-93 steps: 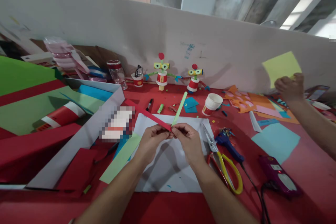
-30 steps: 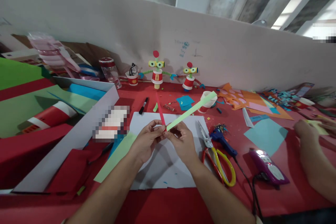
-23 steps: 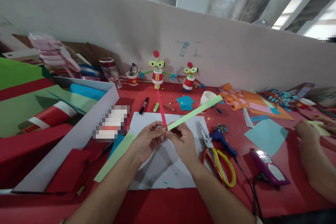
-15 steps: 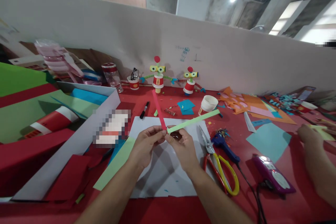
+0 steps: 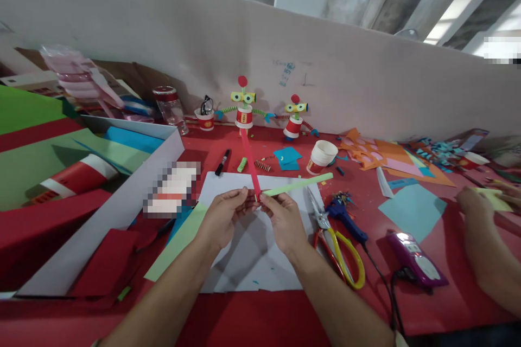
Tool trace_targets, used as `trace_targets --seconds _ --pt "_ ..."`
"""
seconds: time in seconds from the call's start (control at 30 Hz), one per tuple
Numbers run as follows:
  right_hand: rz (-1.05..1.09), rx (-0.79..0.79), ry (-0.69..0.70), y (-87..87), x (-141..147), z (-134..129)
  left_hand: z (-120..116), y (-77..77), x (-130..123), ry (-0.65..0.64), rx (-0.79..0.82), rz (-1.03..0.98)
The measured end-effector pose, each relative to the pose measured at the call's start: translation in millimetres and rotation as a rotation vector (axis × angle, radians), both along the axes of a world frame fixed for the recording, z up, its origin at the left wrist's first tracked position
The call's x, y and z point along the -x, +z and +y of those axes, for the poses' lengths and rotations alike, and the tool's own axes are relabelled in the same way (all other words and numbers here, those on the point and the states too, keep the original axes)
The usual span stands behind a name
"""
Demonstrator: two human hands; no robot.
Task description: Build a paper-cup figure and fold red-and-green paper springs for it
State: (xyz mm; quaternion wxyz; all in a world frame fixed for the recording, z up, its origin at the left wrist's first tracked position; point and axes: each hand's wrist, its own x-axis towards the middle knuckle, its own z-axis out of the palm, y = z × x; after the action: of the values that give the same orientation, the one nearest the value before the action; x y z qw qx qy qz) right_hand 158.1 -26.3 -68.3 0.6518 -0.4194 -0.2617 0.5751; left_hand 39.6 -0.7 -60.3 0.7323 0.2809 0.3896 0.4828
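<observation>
A red paper strip [image 5: 250, 162] and a light green paper strip [image 5: 301, 184] cross at their near ends, forming a V over a white sheet [image 5: 248, 260]. My right hand [image 5: 285, 222] pinches the join, thumb on top. From the other side, my left hand [image 5: 223, 219] has its curled fingertips at the same join, its thumb raised a little. The red strip lies over the green one there. Right of my hands rest large scissors [image 5: 331, 236] with red and yellow handles and a blue glue gun [image 5: 345, 219].
Two paper-cup robot figures [image 5: 244, 116] stand by the wall. A box of coloured paper [image 5: 106, 200] is at left. Beyond the sheet are a marker [image 5: 222, 162], paper springs [image 5: 262, 165] and a white cup [image 5: 323, 156]. Another person's hand [image 5: 474, 209] works at right near a purple device [image 5: 417, 260].
My left thumb has lifted from the join. The red strip's near end now overlaps the green one, and the green strip has tilted lower. The view has shifted slightly.
</observation>
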Motion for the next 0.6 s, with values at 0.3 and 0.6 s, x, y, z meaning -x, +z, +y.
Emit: trace_targets --seconds 0.3,0.6 --pt "-0.045 -0.007 -0.076 -0.3 3.9 -1.5 -1.9 -0.7 -2.5 -0.026 -0.037 0.059" --pt "-0.157 -0.127 0.052 -0.8 -2.5 -3.2 4.2 2.4 4.2 -0.036 -0.019 0.063"
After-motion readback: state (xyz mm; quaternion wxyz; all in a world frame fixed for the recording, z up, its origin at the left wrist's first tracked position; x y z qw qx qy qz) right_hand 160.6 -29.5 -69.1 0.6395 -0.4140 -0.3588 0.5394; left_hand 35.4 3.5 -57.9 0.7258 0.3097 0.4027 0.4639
